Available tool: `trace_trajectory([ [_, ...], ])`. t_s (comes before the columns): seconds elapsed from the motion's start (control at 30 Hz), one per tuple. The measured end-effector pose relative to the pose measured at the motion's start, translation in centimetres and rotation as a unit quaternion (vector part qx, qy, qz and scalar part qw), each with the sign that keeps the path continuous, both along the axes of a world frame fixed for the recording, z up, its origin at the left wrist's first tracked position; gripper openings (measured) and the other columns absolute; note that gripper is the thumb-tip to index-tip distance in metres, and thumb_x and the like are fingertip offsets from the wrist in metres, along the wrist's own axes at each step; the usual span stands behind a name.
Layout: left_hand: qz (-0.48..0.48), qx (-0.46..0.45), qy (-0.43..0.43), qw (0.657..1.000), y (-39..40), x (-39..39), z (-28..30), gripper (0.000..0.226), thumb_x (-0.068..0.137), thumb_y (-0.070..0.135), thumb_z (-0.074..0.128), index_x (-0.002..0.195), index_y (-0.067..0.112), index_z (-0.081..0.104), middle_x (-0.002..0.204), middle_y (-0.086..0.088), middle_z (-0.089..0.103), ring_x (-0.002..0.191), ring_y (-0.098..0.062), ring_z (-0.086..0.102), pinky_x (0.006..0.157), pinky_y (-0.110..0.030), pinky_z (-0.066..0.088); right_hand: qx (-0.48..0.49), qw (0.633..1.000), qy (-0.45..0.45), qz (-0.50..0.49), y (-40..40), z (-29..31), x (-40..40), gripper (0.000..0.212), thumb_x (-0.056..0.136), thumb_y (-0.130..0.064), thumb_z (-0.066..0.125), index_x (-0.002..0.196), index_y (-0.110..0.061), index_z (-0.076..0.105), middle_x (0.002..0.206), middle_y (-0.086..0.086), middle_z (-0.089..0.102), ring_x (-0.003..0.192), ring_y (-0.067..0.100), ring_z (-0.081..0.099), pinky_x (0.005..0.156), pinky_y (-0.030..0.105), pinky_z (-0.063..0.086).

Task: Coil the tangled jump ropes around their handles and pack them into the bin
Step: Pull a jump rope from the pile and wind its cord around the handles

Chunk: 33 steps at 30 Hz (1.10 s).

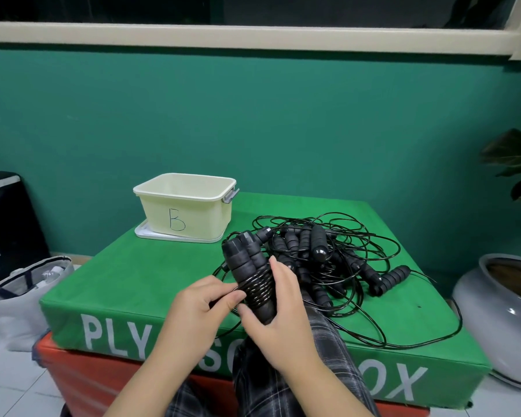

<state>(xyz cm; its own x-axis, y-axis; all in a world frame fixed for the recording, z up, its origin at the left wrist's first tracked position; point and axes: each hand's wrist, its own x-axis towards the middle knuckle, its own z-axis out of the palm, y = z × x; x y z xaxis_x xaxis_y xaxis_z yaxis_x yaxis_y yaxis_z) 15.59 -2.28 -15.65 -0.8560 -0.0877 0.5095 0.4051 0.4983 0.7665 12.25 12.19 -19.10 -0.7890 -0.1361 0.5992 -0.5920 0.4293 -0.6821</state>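
Your right hand (278, 319) wraps the lower end of a pair of handles (248, 272), fingers curled round from the right side; your left hand (200, 308) pinches the thin cord (257, 286) against them at nine o'clock, thumb and forefinger closed on it; several tight turns already ring the handles just above your grip, glossy black loops stacked neatly; the ribbed foam sleeves above them look matte and soft, capped with hard faceted ends; the bundle tilts up toward eleven o'clock, held above the near edge of the green padded box (151, 278); loose cord trails off it toward three o'clock, so this rope is, I judge, partly coiled; at one o'clock lies the tangled pile (328, 260), many foam handles knotted in springy wire-like loops, all untouched; at eleven o'clock stands the cream plastic bin (190, 216), marked B, sitting on its white lid, with nothing visible inside from here; most of the work remains.
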Motion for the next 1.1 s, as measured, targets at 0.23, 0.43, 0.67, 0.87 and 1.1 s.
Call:
trace_trajectory([
  [0.23, -0.036, -0.013, -0.022, 0.999, -0.2, 0.0, -0.5, 0.032, 0.087, 0.010, 0.063, 0.091, 0.041, 0.065, 0.086, 0.019, 0.063, 0.085, -0.001, 0.059, 0.074, -0.006, 0.040, 0.000, 0.998, -0.049, -0.030, 0.1, 0.1, 0.0, 0.086, 0.073, -0.065, 0.051, 0.147, -0.025, 0.033, 0.122, -0.036, 0.029, 0.122, -0.010, 0.030, 0.098, 0.001, 0.019],
  [0.43, -0.076, -0.004, -0.063, 0.995, -0.7, 0.1, -0.4, 0.044, 0.094, 0.011, 0.053, 0.102, 0.053, 0.065, 0.086, 0.016, 0.063, 0.087, -0.003, 0.059, 0.080, -0.009, 0.040, -0.064, 0.993, -0.095, -0.013, 0.4, 0.2, 0.3, 0.061, 0.083, -0.046, 0.065, 0.135, -0.045, 0.034, 0.117, -0.026, 0.043, 0.112, -0.022, 0.035, 0.089, -0.001, 0.027],
  [0.67, 0.014, 0.055, -0.104, 0.993, -0.5, -1.0, -1.0, 0.011, 0.089, 0.019, 0.061, 0.092, 0.028, 0.056, 0.074, 0.006, 0.060, 0.063, -0.003, 0.054, 0.071, -0.036, 0.044, -0.157, 0.980, -0.098, 0.068, 0.7, 0.5, 0.7, 0.035, 0.086, -0.032, 0.061, 0.117, -0.039, 0.046, 0.101, -0.018, 0.066, 0.097, -0.010, 0.058, 0.079, 0.004, 0.040],
  [0.87, -0.041, -0.004, -0.078, 0.996, 0.2, -1.2, -0.8, 0.025, 0.087, 0.040, 0.041, 0.108, 0.044, 0.056, 0.085, 0.006, 0.057, 0.083, 0.005, 0.053, 0.073, -0.008, 0.037, -0.172, 0.976, -0.094, 0.096, 0.8, 0.4, 0.4, 0.044, 0.078, -0.057, 0.049, 0.116, -0.035, 0.050, 0.096, -0.008, 0.064, 0.081, 0.007, 0.060, 0.075, 0.020, 0.048],
  [1.1, 0.034, -0.064, -0.003, 0.997, -0.9, -1.3, -1.2, 0.055, 0.082, 0.061, 0.039, 0.077, 0.015, 0.069, 0.068, 0.003, 0.057, 0.075, -0.014, 0.055, 0.069, -0.028, 0.044, -0.167, 0.982, -0.048, 0.068, 0.6, 0.3, 0.2, 0.036, 0.084, -0.049, 0.052, 0.119, -0.038, 0.053, 0.116, -0.023, 0.059, 0.111, 0.003, 0.056, 0.092, 0.013, 0.041],
])
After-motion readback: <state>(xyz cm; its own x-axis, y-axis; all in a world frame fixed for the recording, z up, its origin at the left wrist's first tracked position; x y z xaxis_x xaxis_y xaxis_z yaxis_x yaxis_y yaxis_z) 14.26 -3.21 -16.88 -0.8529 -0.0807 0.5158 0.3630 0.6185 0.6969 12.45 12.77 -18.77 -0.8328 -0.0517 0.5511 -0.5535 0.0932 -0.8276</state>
